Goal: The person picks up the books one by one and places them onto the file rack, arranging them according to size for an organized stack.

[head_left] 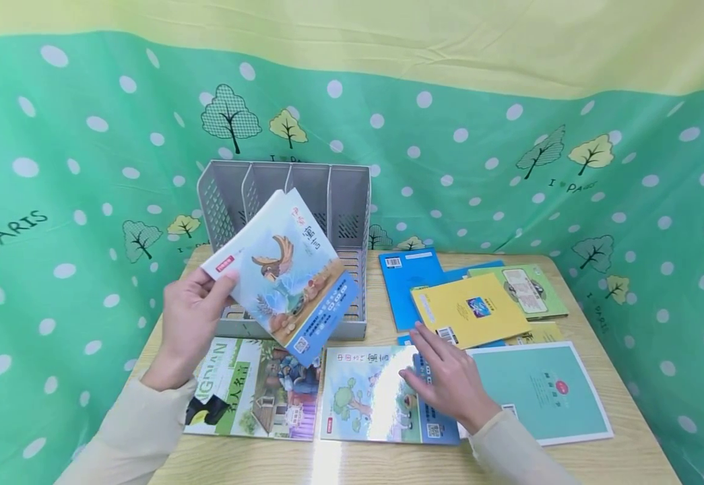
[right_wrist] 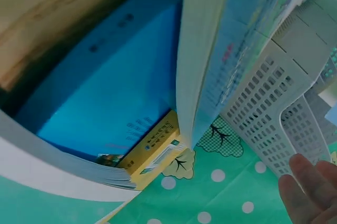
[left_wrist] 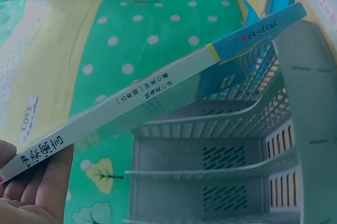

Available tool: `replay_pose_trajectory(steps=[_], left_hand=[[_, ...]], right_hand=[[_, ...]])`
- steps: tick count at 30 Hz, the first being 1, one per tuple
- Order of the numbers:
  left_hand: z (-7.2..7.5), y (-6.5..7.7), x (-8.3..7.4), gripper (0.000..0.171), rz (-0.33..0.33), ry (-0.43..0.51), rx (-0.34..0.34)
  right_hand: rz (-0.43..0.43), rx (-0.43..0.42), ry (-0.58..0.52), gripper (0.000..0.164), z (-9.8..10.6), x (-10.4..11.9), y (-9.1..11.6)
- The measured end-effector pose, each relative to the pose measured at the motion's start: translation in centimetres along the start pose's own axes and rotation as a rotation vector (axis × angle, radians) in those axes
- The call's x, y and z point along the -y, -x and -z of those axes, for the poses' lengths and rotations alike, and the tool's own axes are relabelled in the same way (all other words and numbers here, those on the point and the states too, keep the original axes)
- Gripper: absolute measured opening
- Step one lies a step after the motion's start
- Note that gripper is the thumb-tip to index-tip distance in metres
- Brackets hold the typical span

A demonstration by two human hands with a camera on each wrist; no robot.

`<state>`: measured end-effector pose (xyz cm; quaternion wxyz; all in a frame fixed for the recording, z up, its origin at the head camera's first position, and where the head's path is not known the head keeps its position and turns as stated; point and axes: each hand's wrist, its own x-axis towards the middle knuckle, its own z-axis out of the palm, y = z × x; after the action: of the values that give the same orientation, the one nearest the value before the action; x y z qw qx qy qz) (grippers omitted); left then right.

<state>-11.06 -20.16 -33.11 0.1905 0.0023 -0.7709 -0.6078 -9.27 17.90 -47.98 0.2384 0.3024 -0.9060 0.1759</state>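
My left hand [head_left: 193, 316] pinches a light blue storybook [head_left: 291, 283] with a bird on its cover, thumb on the front, tilted in front of the grey file rack [head_left: 366, 323]. In the left wrist view the book's white spine [left_wrist: 142, 95] faces me. My right hand [head_left: 445, 377], fingers extended and holding nothing, is over the right side of another light blue book [head_left: 352, 397] on the table. Whether it touches that cover I cannot tell. In the right wrist view its fingertips [right_wrist: 301, 184] show at the lower right.
A green-and-white book [head_left: 230, 384] and a purple-toned picture book [head_left: 285, 404] lie at front left. A teal book [head_left: 546, 391] is at front right. Behind it a yellow book [head_left: 473, 310], blue books [head_left: 409, 283] and green books [head_left: 530, 289] overlap. A polka-dot curtain [head_left: 449, 168] surrounds the wooden table [head_left: 254, 461].
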Motion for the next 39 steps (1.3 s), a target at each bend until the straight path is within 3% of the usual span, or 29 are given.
replay_pose_trajectory(steps=[6, 10, 14, 21, 30, 35, 39], left_hand=[[1.8, -0.6, -0.3, 0.025, -0.028, 0.063, -0.067], [3.1, -0.8, -0.2, 0.025, -0.023, 0.143, -0.081], [4.5, -0.9, -0.1, 0.029, -0.002, 0.154, -0.074], [6.4, -1.0, -0.3, 0.030, 0.022, 0.098, -0.132], [8.8, -1.7, -0.7, 0.030, 0.007, 0.078, -0.172], [9.8, -2.0, -0.8, 0.033, 0.026, -0.094, -0.190], [10.3, -2.2, -0.7, 0.034, 0.045, -0.130, -0.202]], right_hand=[[-0.030, 0.125, 0.043, 0.072, 0.1, -0.1, 0.8], [-0.048, 0.185, 0.065, 0.075, 0.2, -0.3, 1.3], [-0.063, 0.223, 0.075, 0.075, 0.2, -0.5, 1.8], [-0.103, 0.284, 0.085, 0.073, 0.0, -0.3, 2.6], [-0.074, 0.314, 0.060, 0.069, -0.2, 0.0, 3.3], [-0.078, 0.339, 0.061, 0.068, -0.3, 0.3, 3.8], [-0.075, 0.387, 0.047, 0.071, -0.2, 0.5, 4.1]])
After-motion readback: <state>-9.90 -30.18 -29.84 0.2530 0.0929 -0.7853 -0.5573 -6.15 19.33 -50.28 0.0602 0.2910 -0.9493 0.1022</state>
